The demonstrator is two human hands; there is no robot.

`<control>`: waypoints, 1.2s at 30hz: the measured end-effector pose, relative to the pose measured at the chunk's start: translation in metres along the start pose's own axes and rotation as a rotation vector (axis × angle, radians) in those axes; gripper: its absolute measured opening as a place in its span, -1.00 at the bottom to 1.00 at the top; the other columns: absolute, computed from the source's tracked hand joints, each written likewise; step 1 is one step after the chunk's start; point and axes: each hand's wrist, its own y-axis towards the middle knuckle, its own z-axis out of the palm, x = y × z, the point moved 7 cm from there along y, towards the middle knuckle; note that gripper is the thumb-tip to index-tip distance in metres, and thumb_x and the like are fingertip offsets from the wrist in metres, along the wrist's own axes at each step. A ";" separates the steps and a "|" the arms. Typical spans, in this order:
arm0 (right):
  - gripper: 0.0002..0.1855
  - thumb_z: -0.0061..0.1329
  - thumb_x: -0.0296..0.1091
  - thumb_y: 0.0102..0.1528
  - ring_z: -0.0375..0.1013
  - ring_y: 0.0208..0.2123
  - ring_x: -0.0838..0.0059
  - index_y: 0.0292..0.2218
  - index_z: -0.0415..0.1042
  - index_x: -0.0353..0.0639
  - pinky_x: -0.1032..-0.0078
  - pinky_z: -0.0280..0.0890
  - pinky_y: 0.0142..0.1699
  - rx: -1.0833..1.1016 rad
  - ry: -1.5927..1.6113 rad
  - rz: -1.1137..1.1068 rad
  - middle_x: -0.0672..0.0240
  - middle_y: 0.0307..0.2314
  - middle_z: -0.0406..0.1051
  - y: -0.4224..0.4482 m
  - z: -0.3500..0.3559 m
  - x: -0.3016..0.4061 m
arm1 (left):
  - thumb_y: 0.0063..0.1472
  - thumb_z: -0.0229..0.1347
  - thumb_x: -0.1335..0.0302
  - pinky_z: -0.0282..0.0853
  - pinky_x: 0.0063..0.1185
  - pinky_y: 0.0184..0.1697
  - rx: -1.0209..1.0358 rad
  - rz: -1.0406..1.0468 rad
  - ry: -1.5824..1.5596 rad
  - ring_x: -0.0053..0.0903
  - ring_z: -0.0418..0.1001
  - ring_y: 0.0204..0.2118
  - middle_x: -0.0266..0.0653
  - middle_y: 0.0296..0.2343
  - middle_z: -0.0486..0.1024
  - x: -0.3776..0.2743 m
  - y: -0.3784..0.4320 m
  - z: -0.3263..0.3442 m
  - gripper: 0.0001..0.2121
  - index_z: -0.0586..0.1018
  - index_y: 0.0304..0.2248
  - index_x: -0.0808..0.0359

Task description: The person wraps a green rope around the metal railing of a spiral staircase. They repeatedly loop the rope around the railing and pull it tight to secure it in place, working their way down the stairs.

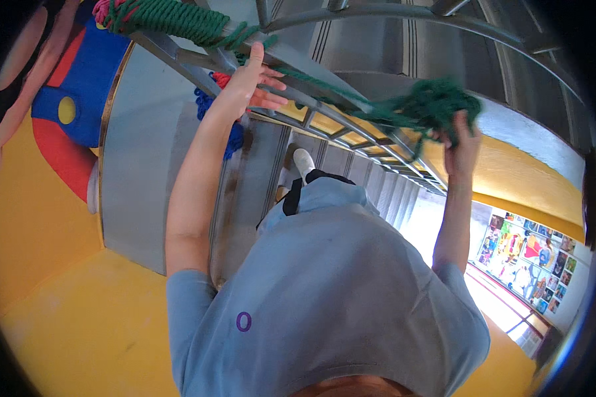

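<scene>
My right hand (461,146) grips a loose bundle of green rope (422,106), blurred, beside the metal stair railing. From the bundle, strands run left along the rail to a tight green rope wrapping (179,20) wound around the handrail (318,74). At the loose right end of this wrapping is my left hand (258,87). Its thumb is up by the last green turns and its fingers are spread, with nothing held in them. Whether the thumb presses on the rope I cannot tell. Pink rope (101,12) shows at the wrapping's far left end.
Blue rope (234,141) and red rope (222,79) hang around lower railing parts. Grey stair treads (251,183) descend under me, where one white shoe (304,161) shows. More steps (367,44) lie beyond the railing. A painted yellow wall (79,307) stands at left.
</scene>
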 end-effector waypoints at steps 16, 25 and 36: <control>-0.30 -0.29 0.25 0.18 0.41 -0.22 0.41 -0.12 0.48 -0.30 0.38 0.29 -0.15 0.934 -0.603 0.174 0.20 -0.26 0.46 0.140 0.268 -0.129 | 0.19 -0.36 -0.28 0.11 -0.53 0.07 -0.306 0.654 -0.042 -0.46 0.29 -0.07 -0.10 -0.12 0.39 0.018 0.063 -0.027 -0.13 0.37 0.00 0.51; -0.41 -0.29 0.10 0.20 0.41 -0.19 0.34 -0.06 0.37 -0.30 0.42 0.28 -0.09 0.846 -0.301 -0.215 0.17 -0.12 0.40 0.139 0.296 -0.126 | 0.06 -0.37 -0.38 0.46 -0.51 -0.29 -0.129 0.296 -0.145 -0.45 0.42 -0.19 -0.12 -0.07 0.35 0.026 0.049 -0.011 -0.07 0.25 0.09 0.34; -0.69 0.13 -0.26 0.01 0.40 -0.43 0.43 -0.28 0.38 -0.26 0.53 0.32 -0.37 0.598 -0.600 -0.147 0.17 -0.39 0.42 -0.010 0.151 -0.153 | -0.20 -0.47 -0.54 0.49 -0.43 -0.25 0.045 0.150 -0.348 -0.36 0.46 -0.17 -0.05 -0.11 0.35 0.019 0.025 0.033 0.17 0.15 0.10 0.42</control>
